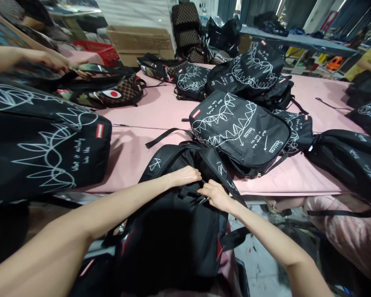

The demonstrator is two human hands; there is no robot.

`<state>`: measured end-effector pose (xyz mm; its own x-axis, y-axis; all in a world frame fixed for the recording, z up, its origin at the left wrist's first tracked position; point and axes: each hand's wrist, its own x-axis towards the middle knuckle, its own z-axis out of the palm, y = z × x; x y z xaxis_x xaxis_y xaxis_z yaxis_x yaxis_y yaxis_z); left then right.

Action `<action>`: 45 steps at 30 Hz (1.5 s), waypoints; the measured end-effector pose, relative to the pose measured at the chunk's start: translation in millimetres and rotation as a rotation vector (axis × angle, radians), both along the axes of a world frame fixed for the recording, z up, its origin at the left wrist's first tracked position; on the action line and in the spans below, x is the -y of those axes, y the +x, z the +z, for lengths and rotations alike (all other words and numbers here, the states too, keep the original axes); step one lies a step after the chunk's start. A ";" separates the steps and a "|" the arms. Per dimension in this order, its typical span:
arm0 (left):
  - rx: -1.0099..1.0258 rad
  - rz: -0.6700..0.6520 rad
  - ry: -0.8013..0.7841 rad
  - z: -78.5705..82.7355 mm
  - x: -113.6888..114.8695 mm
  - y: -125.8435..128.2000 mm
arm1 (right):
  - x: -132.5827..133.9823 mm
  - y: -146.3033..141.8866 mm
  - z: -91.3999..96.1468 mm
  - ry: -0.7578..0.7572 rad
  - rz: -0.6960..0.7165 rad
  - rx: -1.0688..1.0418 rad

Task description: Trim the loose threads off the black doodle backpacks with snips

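Observation:
A black backpack [176, 231] lies back side up at the near edge of the pink table [160, 111], partly hanging toward me. My left hand [185, 175] is closed on the fabric near its top, by the shoulder straps [216, 165]. My right hand [214, 194] pinches something small and dark on the same backpack, possibly a zipper pull or buckle, right beside the left hand. The fingertips of both hands are curled into the fabric.
Several black backpacks with white scribble print [241, 128] lie over the table, a big one at the left [43, 144]. Another person's hand [49, 60] handles a camouflage bag [111, 93] at far left. Cardboard boxes [140, 39] and a blue table [297, 41] stand behind.

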<state>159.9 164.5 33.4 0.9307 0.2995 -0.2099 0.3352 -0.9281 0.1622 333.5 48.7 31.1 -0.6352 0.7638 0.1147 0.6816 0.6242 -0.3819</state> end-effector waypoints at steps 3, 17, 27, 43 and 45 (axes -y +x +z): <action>0.020 0.097 -0.029 1.3 3.8 -3.4 | 2.6 0.2 -1.8 0.004 -0.030 -0.021; 0.201 0.709 -0.220 3.1 20.6 -26.1 | 4.3 -1.8 -10.7 -0.024 -0.088 -0.203; 0.353 0.842 -0.423 1.5 28.6 -34.5 | -32.3 16.5 13.6 0.015 -0.194 -0.357; 0.521 1.044 -0.482 -14.7 30.4 -41.7 | -84.1 -70.5 18.5 -0.491 -0.647 0.212; 0.527 1.039 -0.482 -13.3 31.9 -42.5 | -81.5 -69.5 17.5 -0.498 -0.655 0.178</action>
